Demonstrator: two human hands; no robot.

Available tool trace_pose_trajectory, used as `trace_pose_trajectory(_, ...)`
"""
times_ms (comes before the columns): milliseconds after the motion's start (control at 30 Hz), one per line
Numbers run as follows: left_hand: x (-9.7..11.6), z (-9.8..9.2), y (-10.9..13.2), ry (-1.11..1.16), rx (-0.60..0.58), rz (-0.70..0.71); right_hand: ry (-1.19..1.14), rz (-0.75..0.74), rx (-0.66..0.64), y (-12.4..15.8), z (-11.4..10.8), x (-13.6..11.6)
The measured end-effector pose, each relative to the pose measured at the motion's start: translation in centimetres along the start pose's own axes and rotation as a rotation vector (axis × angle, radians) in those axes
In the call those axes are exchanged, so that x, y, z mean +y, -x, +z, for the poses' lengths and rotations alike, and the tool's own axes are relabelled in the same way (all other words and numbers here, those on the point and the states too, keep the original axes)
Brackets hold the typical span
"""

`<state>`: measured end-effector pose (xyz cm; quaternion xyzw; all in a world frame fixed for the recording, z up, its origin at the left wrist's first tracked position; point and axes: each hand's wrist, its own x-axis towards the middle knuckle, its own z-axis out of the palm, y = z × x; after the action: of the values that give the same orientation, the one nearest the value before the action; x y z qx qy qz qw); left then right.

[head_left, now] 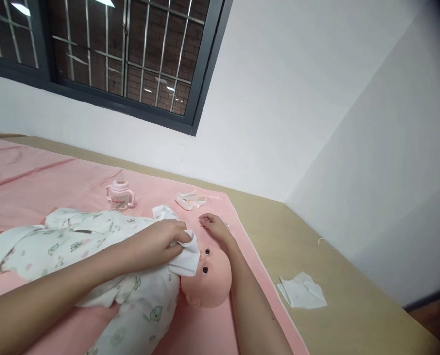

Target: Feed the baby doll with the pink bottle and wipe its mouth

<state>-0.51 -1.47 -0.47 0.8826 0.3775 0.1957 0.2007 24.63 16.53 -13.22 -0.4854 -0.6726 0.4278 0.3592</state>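
Observation:
A baby doll (208, 286) lies on its back, its bald head toward the right, dressed in a white patterned outfit (105, 236). My left hand (166, 241) pinches a white tissue (187, 259) against the lower part of the doll's face, which hides its mouth. Beyond the head, my right hand (215, 228) rests by the pink sheet with its fingers loosely apart and nothing in them. My right forearm runs alongside the top of the doll's head.
A pink two-handled baby bottle (119, 195) stands upright behind the doll. Near my right hand lies a clear plastic packet (190, 200). Another white tissue (303, 291), folded, is on the wooden surface (338, 296) beside the pink sheet (38, 172). A wall and barred window (127, 54) rise behind.

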Motion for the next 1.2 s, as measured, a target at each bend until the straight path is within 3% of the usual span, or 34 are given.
trace_pose_trajectory(333,-0.8,0.9,-0.6,-0.029,0.030,0.025,0.015,-0.004,0.001,0.4,0.1,-0.6)
trace_pose_trajectory(867,-1.7,-0.3,-0.6,-0.006,0.126,-0.005,0.038,0.017,-0.013,0.4,0.1,-1.2)
trace_pose_trajectory(1033,-1.2,-1.2,-0.3,0.026,0.169,-0.065,0.141,-0.004,-0.053,0.7,-0.2,-4.0)
trace_pose_trajectory(1200,-1.2,-1.7,0.0,0.093,0.213,-0.115,0.218,-0.147,-0.065,2.6,-0.2,-10.2)
